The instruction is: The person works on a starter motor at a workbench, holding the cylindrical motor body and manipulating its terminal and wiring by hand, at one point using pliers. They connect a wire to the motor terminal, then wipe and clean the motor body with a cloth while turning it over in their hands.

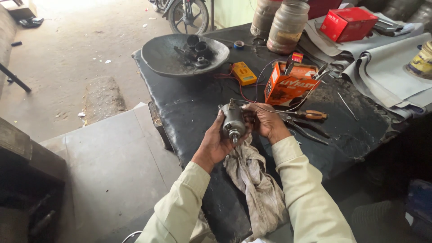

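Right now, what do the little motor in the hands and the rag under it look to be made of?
Motor: looks like metal, a dull grey cylinder with a faint sheen and a bare shaft end. Rag: looks like woven cloth, pale, stained, crumpled into soft folds. Both hands, left and right, grip the motor.

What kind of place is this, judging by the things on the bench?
Probably a small motorcycle repair workshop. Both hands hold a small electric motor over a greasy black bench; a yellow multimeter and pliers lie nearby, and a motorcycle wheel stands behind.
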